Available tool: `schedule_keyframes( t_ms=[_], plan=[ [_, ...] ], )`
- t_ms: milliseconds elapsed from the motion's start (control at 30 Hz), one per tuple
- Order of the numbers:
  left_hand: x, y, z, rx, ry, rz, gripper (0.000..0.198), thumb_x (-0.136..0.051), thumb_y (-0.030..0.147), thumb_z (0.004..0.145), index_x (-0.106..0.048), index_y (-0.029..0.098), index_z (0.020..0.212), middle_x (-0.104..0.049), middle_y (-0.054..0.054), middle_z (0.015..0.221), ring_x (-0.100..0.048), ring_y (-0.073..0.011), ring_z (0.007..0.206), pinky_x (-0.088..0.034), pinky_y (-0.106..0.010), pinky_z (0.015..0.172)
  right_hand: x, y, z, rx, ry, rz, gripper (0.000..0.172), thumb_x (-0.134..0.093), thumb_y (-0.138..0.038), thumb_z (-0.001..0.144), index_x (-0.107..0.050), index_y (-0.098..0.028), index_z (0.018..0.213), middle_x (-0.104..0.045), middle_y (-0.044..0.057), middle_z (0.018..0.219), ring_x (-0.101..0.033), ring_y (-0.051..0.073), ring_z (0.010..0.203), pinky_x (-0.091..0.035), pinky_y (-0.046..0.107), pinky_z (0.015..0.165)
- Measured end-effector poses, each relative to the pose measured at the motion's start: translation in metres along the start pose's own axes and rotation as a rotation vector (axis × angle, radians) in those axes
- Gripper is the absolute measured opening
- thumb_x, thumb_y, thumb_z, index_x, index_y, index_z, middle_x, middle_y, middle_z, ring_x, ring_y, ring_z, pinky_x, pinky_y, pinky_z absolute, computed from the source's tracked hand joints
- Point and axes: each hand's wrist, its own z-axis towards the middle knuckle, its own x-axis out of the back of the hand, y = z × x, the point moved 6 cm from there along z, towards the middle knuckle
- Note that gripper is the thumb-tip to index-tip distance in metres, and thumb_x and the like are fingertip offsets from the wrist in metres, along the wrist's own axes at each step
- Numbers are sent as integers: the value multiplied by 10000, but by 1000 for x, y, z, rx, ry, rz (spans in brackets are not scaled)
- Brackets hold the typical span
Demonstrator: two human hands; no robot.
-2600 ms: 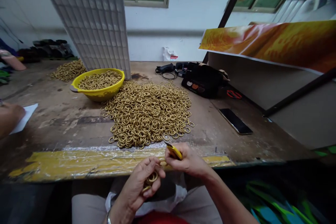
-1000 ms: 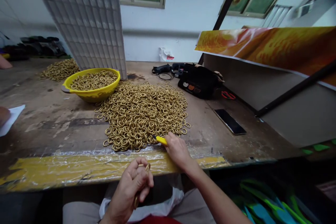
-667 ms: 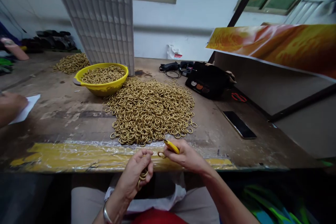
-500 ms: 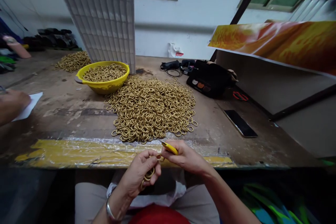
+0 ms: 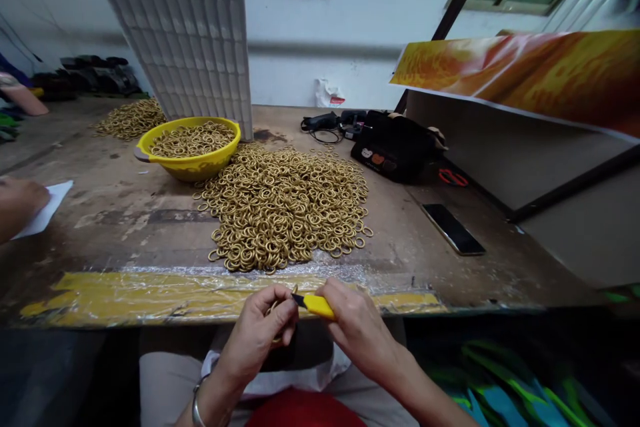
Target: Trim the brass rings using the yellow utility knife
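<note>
Rings [image 5: 290, 203] satiny metal; bowl [image 5: 193, 168] smooth plastic; tabletop [image 5: 150, 240] scuffed.

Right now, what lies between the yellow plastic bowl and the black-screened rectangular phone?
In the head view, a wide heap of gold-coloured round rings spreads from beside the yellow bowl; past it, a stretch of worn brown tabletop reaches the phone.

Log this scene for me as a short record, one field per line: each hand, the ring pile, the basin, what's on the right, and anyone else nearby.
Left hand: holds several gold rings
Right hand: grips a yellow tool, dark tip close to the held rings; contact unclear
Ring pile: loose on the table, beyond the hands
Yellow basin: filled with similar rings, left of the pile
Right side: black bag; phone lying flat
Nearby: another person's hand at white paper
</note>
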Motion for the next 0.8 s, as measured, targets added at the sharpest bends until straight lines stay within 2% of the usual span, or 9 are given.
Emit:
schedule_keyframes(
  t_ms=[133,267,567,800],
  plan=[
    [-2,6,1,-93,-8,130,313,-635,455,847,-571,157,777,-479,36,527,-395,-63,453,-265,-170,448,0,-2,1,-18,4,-95,311,-441,31,681,-537,-183,885,-576,37,878,-512,175,777,-325,275,660],
    [-4,10,1,-118,-24,169,301,-609,447,869,-563,163,782,-463,37,554,-384,-66,467,-265,-179,455,2,-2,1,6,76,-153,296,-433,28,666,-529,-185,847,-563,39,840,-497,175,727,-304,283,625],
    [-6,13,-4,-195,-77,189,269,-561,409,908,-537,171,786,-430,37,632,-385,-75,509,-275,-199,475,5,-6,-3,14,140,-166,313,-434,49,665,-531,-190,844,-557,30,836,-485,171,726,-300,281,619],
    [-8,23,-4,-334,-113,290,285,-508,358,941,-501,179,720,-429,18,680,-415,-109,597,-327,-239,570,3,-8,-3,0,129,-150,306,-445,63,686,-541,-187,834,-576,21,820,-509,166,722,-302,275,619]
  ],
)
